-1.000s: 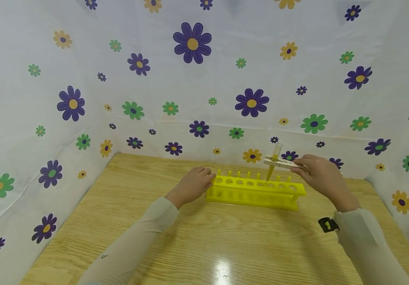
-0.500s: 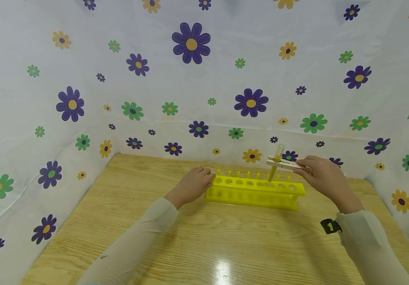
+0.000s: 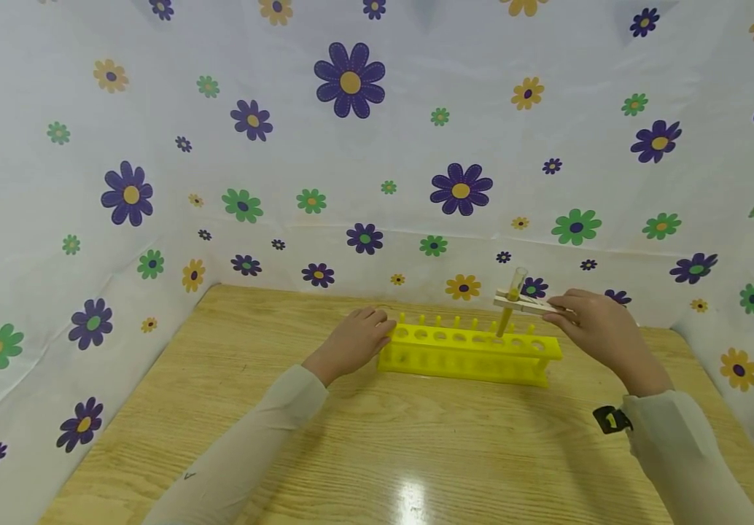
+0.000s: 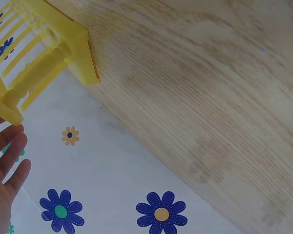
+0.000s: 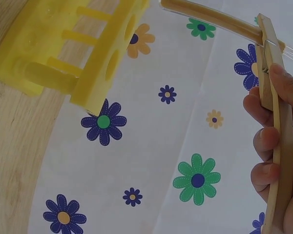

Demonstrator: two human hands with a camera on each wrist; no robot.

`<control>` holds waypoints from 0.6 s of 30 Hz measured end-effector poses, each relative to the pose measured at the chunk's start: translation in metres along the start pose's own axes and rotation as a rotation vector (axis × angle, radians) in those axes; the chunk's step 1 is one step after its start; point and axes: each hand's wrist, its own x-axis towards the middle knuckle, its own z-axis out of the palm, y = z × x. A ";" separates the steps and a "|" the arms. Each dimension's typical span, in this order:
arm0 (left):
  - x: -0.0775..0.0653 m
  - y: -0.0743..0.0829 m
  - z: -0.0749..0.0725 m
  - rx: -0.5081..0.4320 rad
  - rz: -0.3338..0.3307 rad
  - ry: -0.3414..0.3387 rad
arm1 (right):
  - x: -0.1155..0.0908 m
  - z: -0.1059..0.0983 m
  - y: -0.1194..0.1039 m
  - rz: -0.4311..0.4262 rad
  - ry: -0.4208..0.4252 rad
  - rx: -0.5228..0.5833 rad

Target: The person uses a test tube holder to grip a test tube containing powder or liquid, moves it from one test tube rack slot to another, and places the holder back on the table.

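My left hand (image 3: pixel 353 343) holds the left end of a yellow test tube rack (image 3: pixel 456 349); the left wrist view has its fingers (image 4: pixel 10 151) at the end of the rack's top plate, with the thumb out of view. My right hand (image 3: pixel 595 328) grips a wooden test tube holder (image 3: pixel 526 303), fingers curled round the handles in the right wrist view. Clamped in the holder's jaws is a glass test tube (image 3: pixel 504 319) with brownish-yellow contents. It leans slightly, mouth up, its rounded bottom just above the rack's holes toward the right end.
Short drying pegs (image 3: pixel 457 323) stand up along the rack's rear edge. The rack stands on a wood-grain table (image 3: pixel 377 452). White sheeting with printed flowers (image 3: pixel 364 146) closes in the back and both sides. A black wrist strap (image 3: pixel 612 419) hangs near the right cuff.
My right hand has shifted slightly right with the holder and test tube, and the tube's bottom has moved right over the rack. My left hand and the rack stay in place.
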 end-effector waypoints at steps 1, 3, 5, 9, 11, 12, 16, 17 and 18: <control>0.000 0.000 0.000 -0.002 -0.001 0.000 | 0.000 0.000 0.000 0.002 -0.001 0.001; 0.000 0.000 0.001 -0.003 -0.003 0.001 | -0.001 0.000 0.000 0.004 0.000 0.004; 0.000 -0.001 0.002 0.000 -0.003 0.003 | -0.001 0.000 0.000 0.005 -0.001 0.005; 0.000 -0.001 0.004 0.005 0.000 0.009 | -0.001 0.000 0.000 0.006 -0.002 -0.001; 0.000 -0.001 0.003 0.003 0.001 0.011 | -0.002 0.001 0.001 0.006 -0.004 -0.004; 0.000 -0.001 0.003 0.002 0.002 0.013 | -0.002 0.001 0.001 0.008 -0.006 -0.005; 0.000 -0.001 0.002 0.001 0.004 0.016 | -0.003 0.002 0.001 0.009 -0.008 -0.009; 0.000 -0.001 0.002 0.001 0.004 0.015 | -0.003 0.003 0.001 0.009 -0.005 -0.011; 0.000 -0.001 0.002 -0.001 0.003 0.015 | -0.003 0.003 0.001 0.008 -0.001 -0.012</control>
